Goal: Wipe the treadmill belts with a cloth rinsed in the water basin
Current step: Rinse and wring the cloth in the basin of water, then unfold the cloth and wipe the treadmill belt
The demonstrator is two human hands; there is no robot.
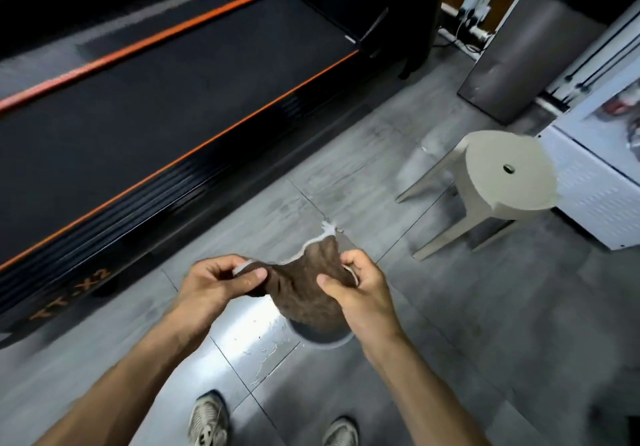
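A brown cloth (304,286) with a pale edge hangs stretched between both hands, above the floor in the lower middle of the view. My left hand (216,281) pinches its left end and my right hand (356,288) grips its right end. Directly under the cloth a metal basin (325,336) stands on the floor, mostly hidden by the cloth and my right wrist. The treadmill with its black belt (166,85) and orange side stripes lies to the left and runs toward the upper middle.
A beige plastic stool (509,172) stands on the grey tiled floor to the right. Behind it is a white cabinet (595,182). A grey column (519,50) and wall sockets with cables are at the upper right. My two shoes (207,421) show at the bottom edge.
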